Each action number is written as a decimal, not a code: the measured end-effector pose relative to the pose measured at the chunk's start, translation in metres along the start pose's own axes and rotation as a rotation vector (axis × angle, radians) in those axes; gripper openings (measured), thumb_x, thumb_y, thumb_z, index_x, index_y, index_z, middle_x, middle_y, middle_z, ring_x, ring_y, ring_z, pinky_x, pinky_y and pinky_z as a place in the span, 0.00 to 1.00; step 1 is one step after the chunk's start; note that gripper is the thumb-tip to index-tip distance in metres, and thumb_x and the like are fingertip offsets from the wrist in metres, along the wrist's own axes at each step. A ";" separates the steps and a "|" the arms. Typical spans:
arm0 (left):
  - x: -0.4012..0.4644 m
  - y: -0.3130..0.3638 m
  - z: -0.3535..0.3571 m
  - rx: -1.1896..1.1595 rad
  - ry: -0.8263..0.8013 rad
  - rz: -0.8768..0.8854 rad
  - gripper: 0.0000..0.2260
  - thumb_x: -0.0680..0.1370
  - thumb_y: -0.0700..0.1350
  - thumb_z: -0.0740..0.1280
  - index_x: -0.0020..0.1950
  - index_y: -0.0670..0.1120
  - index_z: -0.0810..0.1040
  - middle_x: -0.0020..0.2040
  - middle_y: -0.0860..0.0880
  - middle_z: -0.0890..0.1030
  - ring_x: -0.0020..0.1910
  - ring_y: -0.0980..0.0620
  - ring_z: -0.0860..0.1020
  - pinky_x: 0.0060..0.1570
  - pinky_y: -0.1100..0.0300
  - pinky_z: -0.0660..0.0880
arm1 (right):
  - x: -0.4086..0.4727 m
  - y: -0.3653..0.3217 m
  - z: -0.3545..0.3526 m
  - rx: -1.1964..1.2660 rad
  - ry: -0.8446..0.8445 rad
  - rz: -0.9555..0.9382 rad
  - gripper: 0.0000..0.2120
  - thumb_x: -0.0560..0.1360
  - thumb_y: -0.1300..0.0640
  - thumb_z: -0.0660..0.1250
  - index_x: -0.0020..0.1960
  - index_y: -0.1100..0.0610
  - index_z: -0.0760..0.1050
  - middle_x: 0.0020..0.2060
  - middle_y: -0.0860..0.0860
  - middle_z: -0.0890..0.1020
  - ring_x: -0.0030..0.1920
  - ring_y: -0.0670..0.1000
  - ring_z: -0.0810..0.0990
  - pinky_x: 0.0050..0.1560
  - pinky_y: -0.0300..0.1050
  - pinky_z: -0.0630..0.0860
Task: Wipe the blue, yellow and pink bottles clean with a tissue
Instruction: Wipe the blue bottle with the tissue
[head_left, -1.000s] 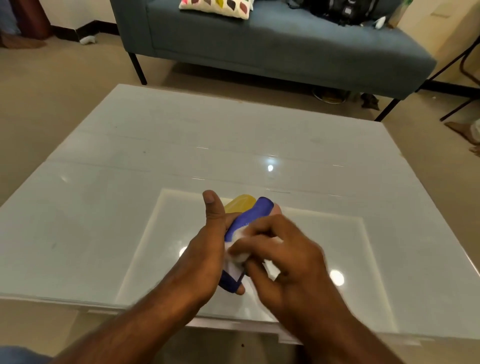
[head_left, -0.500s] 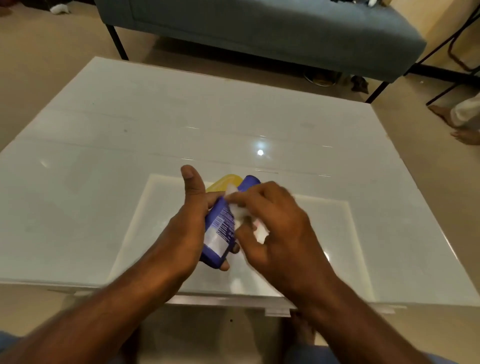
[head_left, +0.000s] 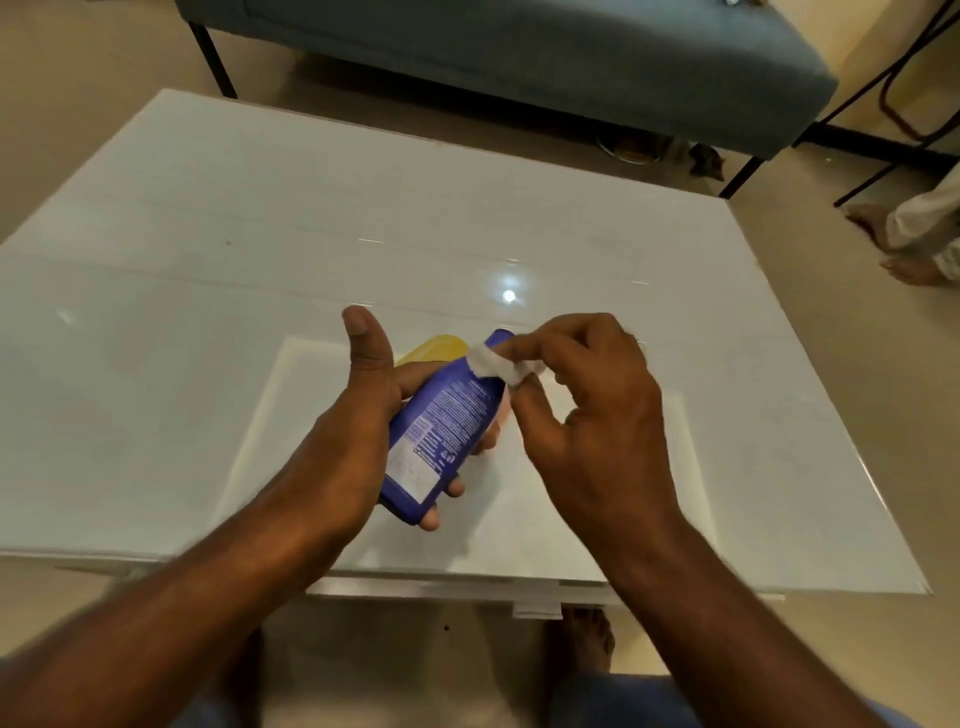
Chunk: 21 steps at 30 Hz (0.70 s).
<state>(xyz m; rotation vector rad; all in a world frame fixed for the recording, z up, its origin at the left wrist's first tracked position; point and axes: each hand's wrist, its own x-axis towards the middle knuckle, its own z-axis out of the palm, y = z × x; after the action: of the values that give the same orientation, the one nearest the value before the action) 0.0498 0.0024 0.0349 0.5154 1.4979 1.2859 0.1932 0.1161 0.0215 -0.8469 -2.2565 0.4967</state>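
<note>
My left hand (head_left: 358, 436) grips the blue bottle (head_left: 441, 431) around its lower half, label side up, tilted with its top pointing away from me above the white table (head_left: 208, 291). My right hand (head_left: 587, 410) pinches a small white tissue (head_left: 493, 362) against the bottle's upper end. Behind the blue bottle the top of the yellow bottle (head_left: 436, 347) shows, mostly hidden by my left hand. A sliver of the pink bottle (head_left: 503, 415) peeks out along the blue bottle's right side, between my hands.
A grey-blue sofa (head_left: 519, 57) stands beyond the table's far edge. Another person's bare feet (head_left: 904, 244) rest on the floor at the right. Dark chair legs (head_left: 893, 135) stand at the upper right. My own foot (head_left: 582, 639) shows under the table's near edge.
My right hand has slid the tissue from the bottle's middle up to its top end. The blue bottle has turned, so its printed label now faces up.
</note>
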 end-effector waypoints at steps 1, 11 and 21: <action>-0.001 0.000 0.001 0.003 0.000 0.006 0.42 0.63 0.76 0.44 0.64 0.58 0.79 0.48 0.42 0.88 0.39 0.41 0.86 0.32 0.53 0.83 | -0.004 -0.004 0.001 0.009 -0.010 -0.041 0.09 0.78 0.58 0.71 0.57 0.54 0.85 0.53 0.50 0.81 0.55 0.50 0.78 0.54 0.28 0.73; -0.003 0.001 0.002 0.016 -0.018 0.001 0.44 0.61 0.76 0.43 0.63 0.58 0.80 0.48 0.41 0.88 0.39 0.41 0.86 0.32 0.52 0.84 | 0.000 -0.006 -0.003 0.095 -0.001 -0.072 0.12 0.79 0.50 0.67 0.55 0.51 0.87 0.57 0.49 0.81 0.59 0.49 0.80 0.56 0.24 0.72; -0.001 0.002 0.001 -0.026 -0.017 -0.016 0.41 0.64 0.74 0.44 0.63 0.56 0.79 0.47 0.42 0.88 0.38 0.42 0.85 0.31 0.53 0.83 | 0.002 0.002 -0.002 0.145 0.005 -0.020 0.11 0.82 0.58 0.73 0.64 0.53 0.82 0.57 0.45 0.83 0.58 0.46 0.82 0.56 0.45 0.84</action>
<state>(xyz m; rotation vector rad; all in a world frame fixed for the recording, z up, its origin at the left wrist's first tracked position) 0.0509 0.0026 0.0376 0.4949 1.4665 1.2840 0.1945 0.1191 0.0227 -0.7506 -2.1918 0.6400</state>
